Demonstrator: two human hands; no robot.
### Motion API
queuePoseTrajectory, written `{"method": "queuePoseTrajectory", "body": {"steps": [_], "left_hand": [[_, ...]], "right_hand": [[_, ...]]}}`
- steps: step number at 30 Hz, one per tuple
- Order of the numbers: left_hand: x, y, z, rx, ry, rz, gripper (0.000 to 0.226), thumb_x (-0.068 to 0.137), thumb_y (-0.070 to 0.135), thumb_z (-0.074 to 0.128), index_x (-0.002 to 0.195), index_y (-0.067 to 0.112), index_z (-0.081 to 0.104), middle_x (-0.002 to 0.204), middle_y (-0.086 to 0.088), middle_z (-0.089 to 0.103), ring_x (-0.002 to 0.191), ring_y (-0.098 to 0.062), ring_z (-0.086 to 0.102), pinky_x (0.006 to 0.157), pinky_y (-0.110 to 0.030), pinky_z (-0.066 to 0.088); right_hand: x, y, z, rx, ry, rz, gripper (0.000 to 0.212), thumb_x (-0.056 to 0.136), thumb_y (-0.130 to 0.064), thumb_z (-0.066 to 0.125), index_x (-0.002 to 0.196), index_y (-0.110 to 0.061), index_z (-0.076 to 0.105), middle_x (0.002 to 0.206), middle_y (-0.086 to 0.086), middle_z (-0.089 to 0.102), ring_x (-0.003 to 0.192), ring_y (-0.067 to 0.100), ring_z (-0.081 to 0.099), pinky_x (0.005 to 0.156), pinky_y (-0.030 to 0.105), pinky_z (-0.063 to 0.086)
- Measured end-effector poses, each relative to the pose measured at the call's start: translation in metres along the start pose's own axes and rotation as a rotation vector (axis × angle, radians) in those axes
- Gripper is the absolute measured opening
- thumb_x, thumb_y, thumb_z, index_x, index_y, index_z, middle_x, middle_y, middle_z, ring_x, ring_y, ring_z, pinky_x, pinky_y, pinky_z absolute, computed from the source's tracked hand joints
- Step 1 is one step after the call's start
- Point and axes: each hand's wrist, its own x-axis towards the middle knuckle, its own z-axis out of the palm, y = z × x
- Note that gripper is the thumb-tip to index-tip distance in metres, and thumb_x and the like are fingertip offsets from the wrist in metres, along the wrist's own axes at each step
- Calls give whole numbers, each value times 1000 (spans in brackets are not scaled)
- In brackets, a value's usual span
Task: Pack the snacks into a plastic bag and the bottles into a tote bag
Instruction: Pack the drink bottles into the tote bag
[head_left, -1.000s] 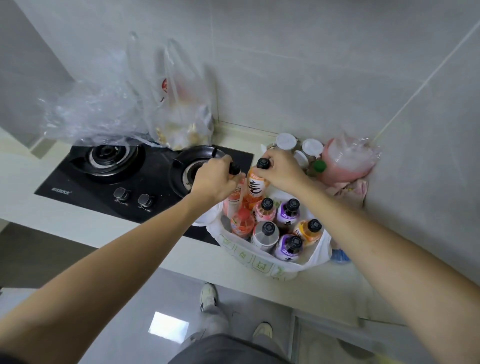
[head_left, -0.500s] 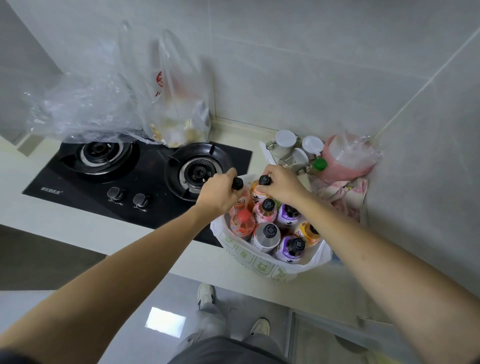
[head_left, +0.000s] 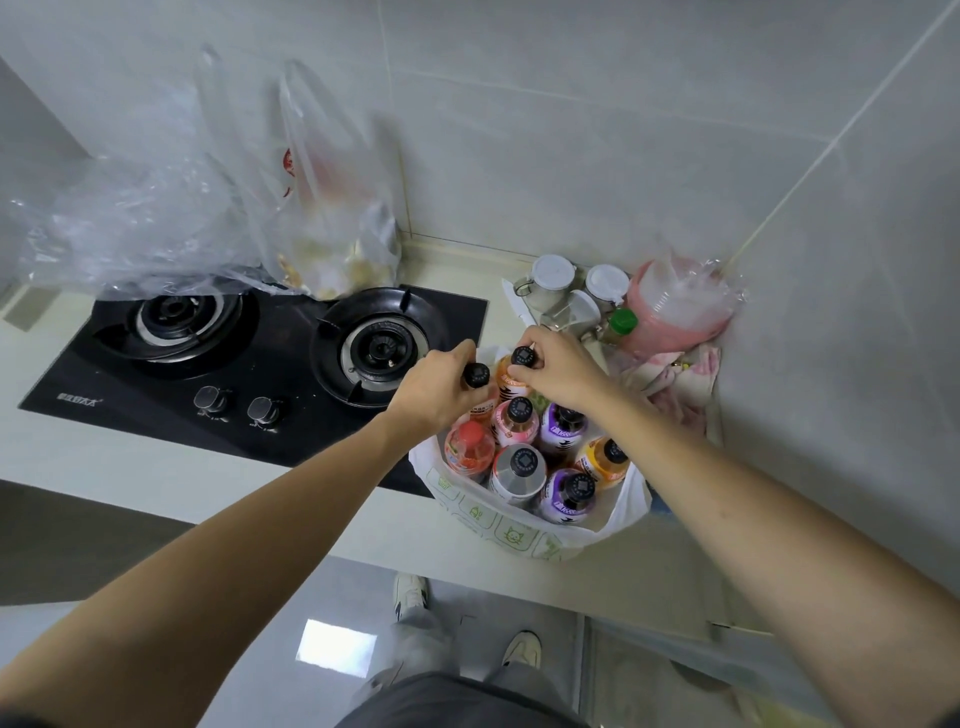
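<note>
A glossy grey floor (head_left: 260, 639) lies below the pale countertop (head_left: 156, 457). On its near edge stands a white printed tote bag (head_left: 498, 530) packed with upright black-capped bottles (head_left: 519, 467). The left hand (head_left: 436, 389) grips one bottle's neck; the right hand (head_left: 558, 366) pinches another's cap. Beyond, a black glass stove (head_left: 249, 353), a crinkled clear plastic bag (head_left: 332, 208) and grey wall tiles (head_left: 571, 130).

No lettering can be read clearly. A small pale brand mark on the black gas stove (head_left: 249, 364), at its front left corner, is too blurred to read. Bottle labels in the tote bag (head_left: 514, 535) beside the stove show white print, illegible.
</note>
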Motion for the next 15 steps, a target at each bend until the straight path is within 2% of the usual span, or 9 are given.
{"method": "queuePoseTrajectory", "body": {"steps": [4,9,13,15], "left_hand": [[3,-3,-7,70,-69,-10,48,82,62,71,89,23,44,66,4,62,63,-21,60,51,-33,41],[2,-6,-16,138,-153,-35,55,79,74,65,102,28,48,72,7,66,70,-18,62,57,-33,43],[-4,-12,-24,71,-180,-66,59,77,82,59,105,30,50,76,5,68,72,-17,64,63,-35,49],[-10,-16,-28,-74,-145,-90,54,86,80,48,101,29,52,75,3,67,71,-18,64,69,-39,52]], "right_hand": [[1,-8,-14,-20,-123,11,24,90,-41,70,105,-25,62,72,-8,55,65,11,51,59,32,35],[1,-11,-21,-73,-166,26,33,88,-49,70,113,-29,62,78,-5,62,74,16,60,61,34,40],[-3,-10,-23,-36,-169,61,36,87,-50,69,116,-31,62,76,-7,64,77,15,64,64,33,42],[-9,-7,-26,-13,-135,98,43,87,-54,67,123,-32,60,84,-8,67,83,13,66,71,34,49]]}}
